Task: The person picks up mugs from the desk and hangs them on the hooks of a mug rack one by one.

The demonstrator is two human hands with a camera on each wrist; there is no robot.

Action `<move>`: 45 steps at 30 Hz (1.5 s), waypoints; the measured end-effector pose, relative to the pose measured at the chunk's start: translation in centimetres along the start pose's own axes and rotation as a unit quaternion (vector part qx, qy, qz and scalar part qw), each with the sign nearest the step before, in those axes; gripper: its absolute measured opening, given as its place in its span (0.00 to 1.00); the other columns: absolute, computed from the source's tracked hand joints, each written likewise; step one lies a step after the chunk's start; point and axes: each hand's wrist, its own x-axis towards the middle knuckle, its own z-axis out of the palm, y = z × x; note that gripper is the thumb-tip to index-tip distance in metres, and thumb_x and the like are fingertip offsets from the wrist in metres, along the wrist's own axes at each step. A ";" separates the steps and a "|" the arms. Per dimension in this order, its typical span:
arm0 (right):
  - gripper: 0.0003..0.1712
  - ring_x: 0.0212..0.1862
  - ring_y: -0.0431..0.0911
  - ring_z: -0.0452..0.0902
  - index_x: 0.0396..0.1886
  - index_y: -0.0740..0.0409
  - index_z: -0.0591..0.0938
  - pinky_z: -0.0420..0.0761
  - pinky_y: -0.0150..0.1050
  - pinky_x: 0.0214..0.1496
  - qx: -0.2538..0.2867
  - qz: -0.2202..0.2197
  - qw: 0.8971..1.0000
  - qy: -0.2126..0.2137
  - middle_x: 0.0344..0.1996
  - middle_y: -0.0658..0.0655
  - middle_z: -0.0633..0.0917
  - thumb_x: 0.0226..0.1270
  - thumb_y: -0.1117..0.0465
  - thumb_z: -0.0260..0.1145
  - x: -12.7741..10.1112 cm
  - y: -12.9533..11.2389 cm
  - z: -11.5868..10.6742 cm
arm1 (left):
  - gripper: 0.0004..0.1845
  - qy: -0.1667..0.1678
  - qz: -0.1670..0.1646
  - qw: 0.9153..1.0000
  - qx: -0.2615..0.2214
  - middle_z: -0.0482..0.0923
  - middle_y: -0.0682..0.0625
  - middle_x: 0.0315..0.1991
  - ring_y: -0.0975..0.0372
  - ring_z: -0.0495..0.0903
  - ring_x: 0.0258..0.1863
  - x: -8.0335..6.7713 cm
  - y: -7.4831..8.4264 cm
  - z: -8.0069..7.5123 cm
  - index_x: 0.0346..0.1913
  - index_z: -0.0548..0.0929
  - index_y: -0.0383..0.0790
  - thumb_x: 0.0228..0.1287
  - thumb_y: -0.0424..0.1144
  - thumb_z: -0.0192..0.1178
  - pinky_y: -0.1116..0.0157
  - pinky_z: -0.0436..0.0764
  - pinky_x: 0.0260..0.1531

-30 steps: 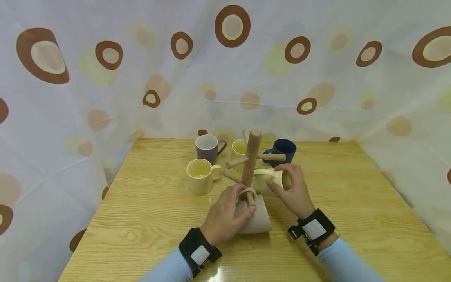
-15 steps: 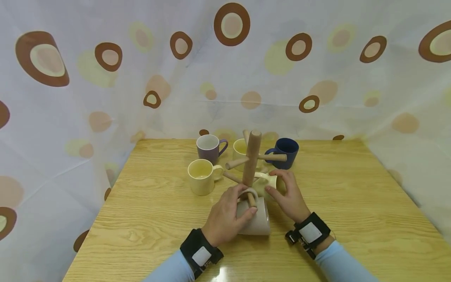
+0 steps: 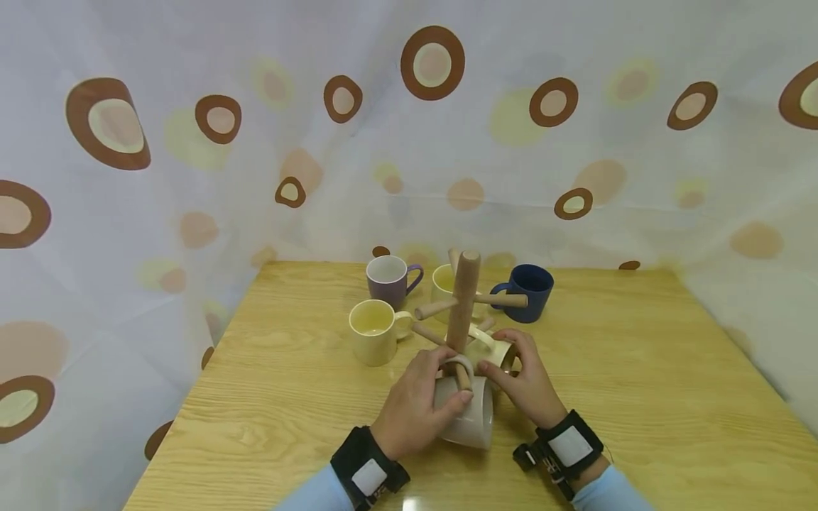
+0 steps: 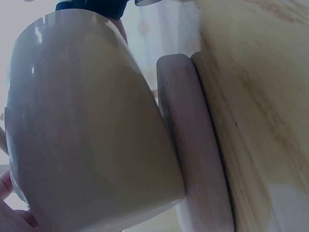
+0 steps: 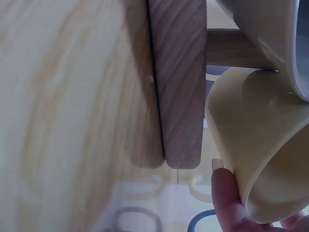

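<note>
Both my hands are at the foot of the mug tree (image 3: 462, 301). My left hand (image 3: 415, 404) wraps its fingers round the grey mug (image 3: 465, 415), which hangs by its handle on the near peg, mouth towards me; its wall lies just beside the tree's round base (image 4: 193, 145). My right hand (image 3: 527, 383) pinches the cream mug (image 3: 495, 348), tipped on its side on the right peg, thumb on its rim. Behind the tree, on the table (image 3: 639, 369), stand a pale yellow mug (image 3: 373, 330), a purple mug (image 3: 390, 279), another yellow one partly hidden, and a blue mug (image 3: 530, 291).
</note>
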 end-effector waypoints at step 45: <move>0.28 0.41 0.50 0.64 0.63 0.57 0.68 0.73 0.31 0.30 0.041 0.033 0.998 -0.015 0.50 0.54 0.65 0.66 0.61 0.68 -0.1 -0.1 0.1 | 0.33 -0.211 -0.181 0.912 0.300 0.72 0.45 0.49 0.50 0.74 0.42 9.0 -10.6 -6.7 0.58 0.73 0.54 0.48 0.56 0.71 0.53 0.77 0.35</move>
